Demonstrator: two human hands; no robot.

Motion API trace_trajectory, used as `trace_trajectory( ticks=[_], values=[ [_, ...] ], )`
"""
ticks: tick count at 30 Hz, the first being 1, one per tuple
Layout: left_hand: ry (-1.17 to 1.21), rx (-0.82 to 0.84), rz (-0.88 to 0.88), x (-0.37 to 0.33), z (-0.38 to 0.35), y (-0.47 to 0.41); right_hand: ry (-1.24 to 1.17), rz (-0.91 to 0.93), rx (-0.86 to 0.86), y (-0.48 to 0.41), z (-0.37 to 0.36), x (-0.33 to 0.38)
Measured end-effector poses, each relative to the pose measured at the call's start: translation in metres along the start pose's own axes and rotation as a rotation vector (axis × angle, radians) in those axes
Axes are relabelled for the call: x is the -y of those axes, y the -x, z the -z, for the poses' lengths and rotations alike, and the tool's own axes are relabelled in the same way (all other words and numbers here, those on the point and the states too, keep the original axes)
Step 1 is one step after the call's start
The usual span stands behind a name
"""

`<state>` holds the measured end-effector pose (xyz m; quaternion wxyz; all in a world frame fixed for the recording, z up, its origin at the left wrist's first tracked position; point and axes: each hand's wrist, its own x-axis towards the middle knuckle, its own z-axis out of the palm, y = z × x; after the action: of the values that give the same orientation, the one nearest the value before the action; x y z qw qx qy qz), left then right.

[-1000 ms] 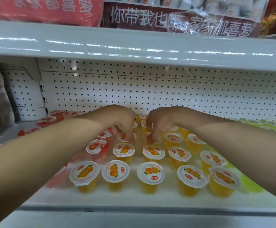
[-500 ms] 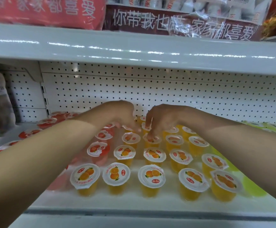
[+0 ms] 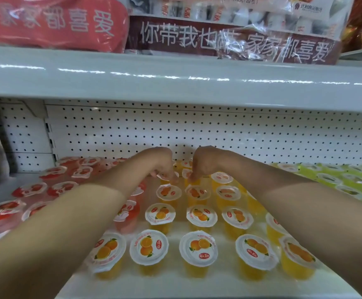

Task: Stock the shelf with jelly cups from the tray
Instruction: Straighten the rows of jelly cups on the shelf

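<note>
Jelly cups point(image 3: 198, 248) packed tight; left hand point(image 3: 162, 164), right hand point(image 3: 205, 164) each pinch one at the back; a forearm brushing could topple neighbours

hands point(image 3: 159, 164) point(image 3: 205, 162): 2 | front-row orange jelly cups point(image 3: 198, 248): 5 | cup colours: 3

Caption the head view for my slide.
Left hand and right hand reach orange jelly cups deep on the shelf, between red cups and green cups.
</note>
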<state>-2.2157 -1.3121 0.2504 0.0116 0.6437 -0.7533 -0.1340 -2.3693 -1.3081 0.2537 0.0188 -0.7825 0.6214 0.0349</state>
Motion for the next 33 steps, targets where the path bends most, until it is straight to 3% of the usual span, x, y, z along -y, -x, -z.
trace_trajectory(
  ticks=[12,17,33],
  values=[
    [-0.080,-0.056,-0.065,-0.005,0.016,0.022,0.043,0.084,-0.080,0.017,0.011,-0.001],
    [-0.063,0.151,-0.105,-0.015,0.010,0.047,0.099,0.123,0.083,0.053,0.021,0.013],
    [-0.186,0.106,-0.124,-0.012,0.001,0.049,0.115,0.152,0.128,0.064,0.015,0.031]
  ],
)
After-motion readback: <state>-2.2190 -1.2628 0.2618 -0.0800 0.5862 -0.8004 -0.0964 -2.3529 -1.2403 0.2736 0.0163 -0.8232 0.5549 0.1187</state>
